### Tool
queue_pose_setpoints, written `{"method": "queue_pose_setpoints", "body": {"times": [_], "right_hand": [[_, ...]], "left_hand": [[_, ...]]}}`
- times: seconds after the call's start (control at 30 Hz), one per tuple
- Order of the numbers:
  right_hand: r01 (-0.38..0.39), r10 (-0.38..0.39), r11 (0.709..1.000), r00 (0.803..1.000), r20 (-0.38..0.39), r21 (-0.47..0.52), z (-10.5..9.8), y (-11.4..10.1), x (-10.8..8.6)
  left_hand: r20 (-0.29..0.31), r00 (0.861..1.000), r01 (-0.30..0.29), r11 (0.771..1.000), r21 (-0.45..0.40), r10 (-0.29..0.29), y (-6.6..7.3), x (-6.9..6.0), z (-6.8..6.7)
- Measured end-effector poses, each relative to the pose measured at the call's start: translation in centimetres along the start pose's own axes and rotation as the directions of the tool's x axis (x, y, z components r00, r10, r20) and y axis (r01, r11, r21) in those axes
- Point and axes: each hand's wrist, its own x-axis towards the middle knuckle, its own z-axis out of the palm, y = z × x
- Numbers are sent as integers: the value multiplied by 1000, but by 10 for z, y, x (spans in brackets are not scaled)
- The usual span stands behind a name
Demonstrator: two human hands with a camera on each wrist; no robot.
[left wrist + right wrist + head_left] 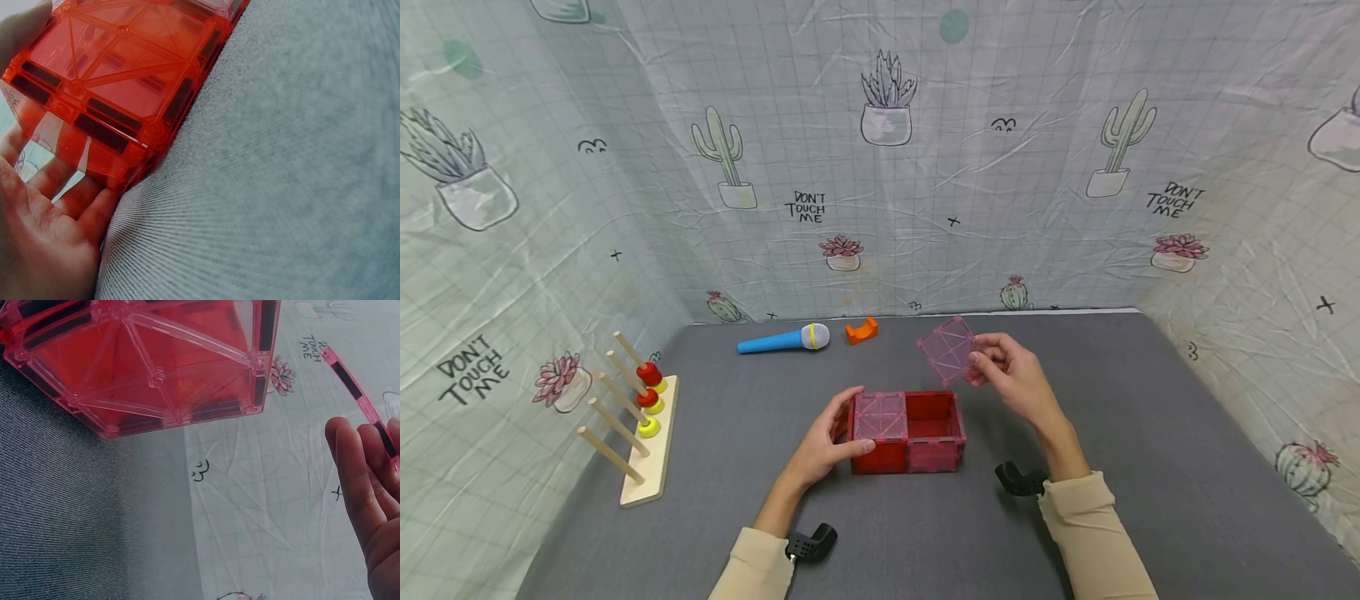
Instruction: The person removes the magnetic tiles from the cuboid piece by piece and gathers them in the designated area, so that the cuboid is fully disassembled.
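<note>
On the table is a box of red and pink see-through magnetic tiles (880, 457). A pink tile covers its left half; the right half is open at the top. My left hand (822, 446) grips the box's left end, thumb on the front and fingers along the side. In the left wrist view, that hand's fingers show partly through the red wall (119, 69). Above and behind the box's right end, my right hand (1017, 377) pinches a loose pink square magnetic tile (946, 350) by its edge, tilted and apart from the box. The right wrist view catches this tile (353, 387) nearly edge-on.
A blue toy microphone (784, 338) and an orange bracket-shaped piece (861, 331) lie at the back of the grey table (737, 417). To the left stands a wooden peg board (658, 450) with red and yellow beads. A printed cloth (955, 167) hangs around the table.
</note>
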Motion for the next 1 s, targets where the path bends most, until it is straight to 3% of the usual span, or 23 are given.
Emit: {"method": "queue_pose_setpoints", "body": {"times": [0.2, 0.67, 0.8, 1.0], "right_hand": [[-11, 9, 998, 1000, -25, -60, 0, -2, 0], [-29, 24, 999, 992, -121, -38, 0, -1, 5], [-65, 58, 997, 990, -128, -46, 2, -4, 6], [-124, 116, 990, 987, -114, -64, 7, 12, 11]], "left_hand": [[6, 1000, 3, 1000, 5, -3, 1, 0, 0], [6, 1000, -13, 1000, -6, 13, 0, 0, 0], [-1, 1000, -6, 1000, 7, 6, -1, 0, 1], [-3, 1000, -7, 1000, 7, 7, -2, -1, 0]]}}
